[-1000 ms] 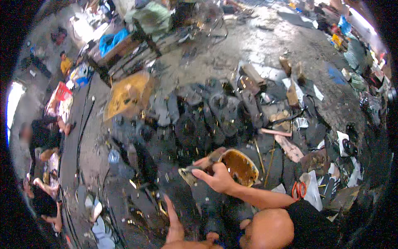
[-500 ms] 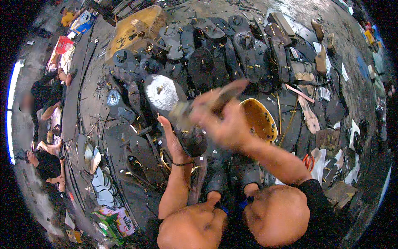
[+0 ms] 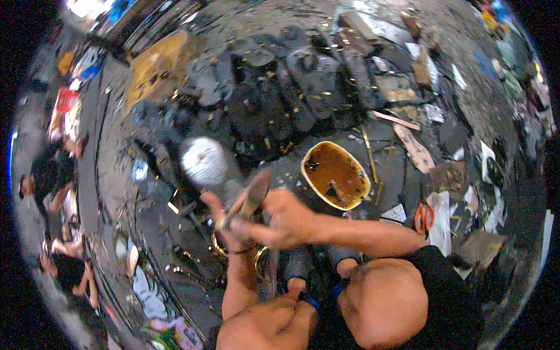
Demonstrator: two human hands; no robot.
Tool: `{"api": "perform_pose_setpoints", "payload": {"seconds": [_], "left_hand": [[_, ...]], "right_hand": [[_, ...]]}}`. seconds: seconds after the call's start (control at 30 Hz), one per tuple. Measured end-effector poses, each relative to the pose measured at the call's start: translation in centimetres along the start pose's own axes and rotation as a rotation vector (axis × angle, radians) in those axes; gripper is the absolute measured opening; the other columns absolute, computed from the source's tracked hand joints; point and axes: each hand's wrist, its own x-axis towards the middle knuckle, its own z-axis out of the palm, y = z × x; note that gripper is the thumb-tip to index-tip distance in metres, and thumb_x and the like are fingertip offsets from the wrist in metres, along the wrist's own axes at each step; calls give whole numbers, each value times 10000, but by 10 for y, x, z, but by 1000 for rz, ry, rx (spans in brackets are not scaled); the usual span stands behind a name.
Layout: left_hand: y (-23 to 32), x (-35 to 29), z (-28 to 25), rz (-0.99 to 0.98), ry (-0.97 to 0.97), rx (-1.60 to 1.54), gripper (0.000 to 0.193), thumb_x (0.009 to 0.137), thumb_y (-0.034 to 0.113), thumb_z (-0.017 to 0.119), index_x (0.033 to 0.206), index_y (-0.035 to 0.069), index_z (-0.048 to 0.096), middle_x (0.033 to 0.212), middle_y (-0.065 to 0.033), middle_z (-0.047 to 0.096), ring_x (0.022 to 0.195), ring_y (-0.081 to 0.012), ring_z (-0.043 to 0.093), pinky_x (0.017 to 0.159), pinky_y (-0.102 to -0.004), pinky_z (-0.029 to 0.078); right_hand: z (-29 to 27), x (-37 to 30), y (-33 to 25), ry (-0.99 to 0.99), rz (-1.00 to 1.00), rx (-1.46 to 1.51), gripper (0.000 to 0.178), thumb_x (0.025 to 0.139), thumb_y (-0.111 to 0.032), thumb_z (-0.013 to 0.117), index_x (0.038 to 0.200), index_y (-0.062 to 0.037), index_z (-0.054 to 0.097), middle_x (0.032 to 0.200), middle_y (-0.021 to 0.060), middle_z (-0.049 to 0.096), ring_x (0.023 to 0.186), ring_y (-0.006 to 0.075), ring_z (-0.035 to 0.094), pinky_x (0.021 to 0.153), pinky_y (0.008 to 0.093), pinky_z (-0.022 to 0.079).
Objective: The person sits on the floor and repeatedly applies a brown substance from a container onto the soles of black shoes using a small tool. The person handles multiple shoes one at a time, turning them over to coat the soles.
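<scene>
A dark sandal sole (image 3: pixel 204 161), shining white at its rounded far end, is in my left hand (image 3: pixel 234 238). That hand is closed around its near part, which is largely hidden behind the hands. My right hand (image 3: pixel 284 218) is closed on a brush with a flat brown wooden handle (image 3: pixel 256 190). The brush head is down at the near part of the sole, beside my left fingers; blur hides whether it touches. To the right of the sole stands an oval tub (image 3: pixel 367 195) with a pale rim, holding brown liquid with dark specks.
Rows of dark soles (image 3: pixel 256 108) lie beyond my hands, with a yellowish sheet (image 3: pixel 156 64) behind them. At right are orange-handled scissors (image 3: pixel 424 219), a pinkish strip (image 3: pixel 414 149) and scraps. Other people (image 3: pixel 55 169) sit at far left. My knees (image 3: pixel 388 300) are close below.
My right hand has brought the brush from the sole's middle toward me, to its near part by my left hand. The whole view has shifted, with the tub now further left.
</scene>
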Motion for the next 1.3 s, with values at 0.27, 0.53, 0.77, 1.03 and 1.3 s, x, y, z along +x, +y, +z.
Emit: {"api": "perform_pose_setpoints", "payload": {"seconds": [0.27,0.53,0.77,1.03,1.3], "left_hand": [[-14,-5,77,260,114,5,615,973,594,456,1320,92,536,1178,-113,660,1030,-269,642,917,-439,533],[-65,-87,15,309,139,1213,406,899,171,689,1251,8,570,1129,-148,675,1031,-310,641,908,-410,520],[-109,-154,-46,306,120,1872,705,739,300,812,1316,19,520,1528,-198,334,1366,-408,339,1115,-515,290],[-116,-157,-48,452,452,1725,716,707,118,729,1360,12,455,1386,-220,444,1269,-379,432,1052,-491,374],[-129,-156,-43,-72,509,1057,607,756,151,817,1276,19,533,1107,-161,604,1015,-305,594,888,-393,482]], "right_hand": [[-45,-59,54,-52,594,128,326,892,-273,742,1055,-9,641,1052,57,703,980,126,630,883,329,500],[-170,-53,85,683,485,174,308,880,-92,679,1127,36,546,913,123,694,859,192,675,816,337,549],[-244,-45,98,873,326,490,208,889,-158,639,1003,7,584,912,95,661,833,175,666,655,380,606],[-242,-75,118,772,499,-484,331,959,-384,633,1001,-57,666,851,18,676,704,105,564,606,279,478],[-145,-101,88,326,341,-1014,319,892,-314,695,971,-5,682,874,202,685,754,332,668,679,419,528]]}}
